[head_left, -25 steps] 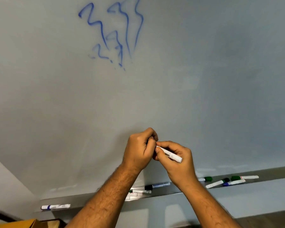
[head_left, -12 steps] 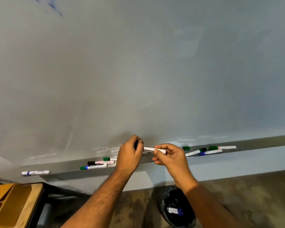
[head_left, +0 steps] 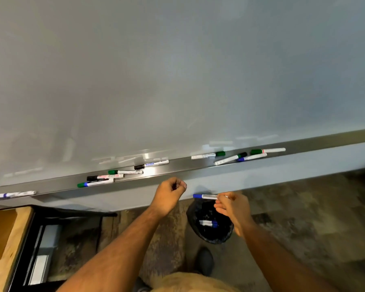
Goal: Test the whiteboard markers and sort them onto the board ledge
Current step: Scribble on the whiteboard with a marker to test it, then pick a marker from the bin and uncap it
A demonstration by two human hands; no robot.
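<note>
My right hand (head_left: 233, 207) pinches a white marker with a blue cap (head_left: 204, 196), held level below the board ledge (head_left: 177, 165) and above a black bin (head_left: 209, 224). My left hand (head_left: 171, 193) is curled shut just under the ledge, nothing visible in it. On the ledge lie several markers: a group with green and black caps left of centre (head_left: 114, 175), another group at the right (head_left: 240, 155), and a single blue-banded marker (head_left: 15, 194) at the far left. The whiteboard (head_left: 177, 70) fills the upper view.
The black bin on the floor holds a blue-capped marker (head_left: 209, 223). A wooden table edge (head_left: 11, 239) and a dark frame stand at the lower left. My shoe (head_left: 204, 260) is on the patterned floor below the bin.
The view has tipped down from the blue scribbles to the ledge and floor. My hands have come apart and dropped below the ledge; the capped marker stays in my right hand, over the bin.
</note>
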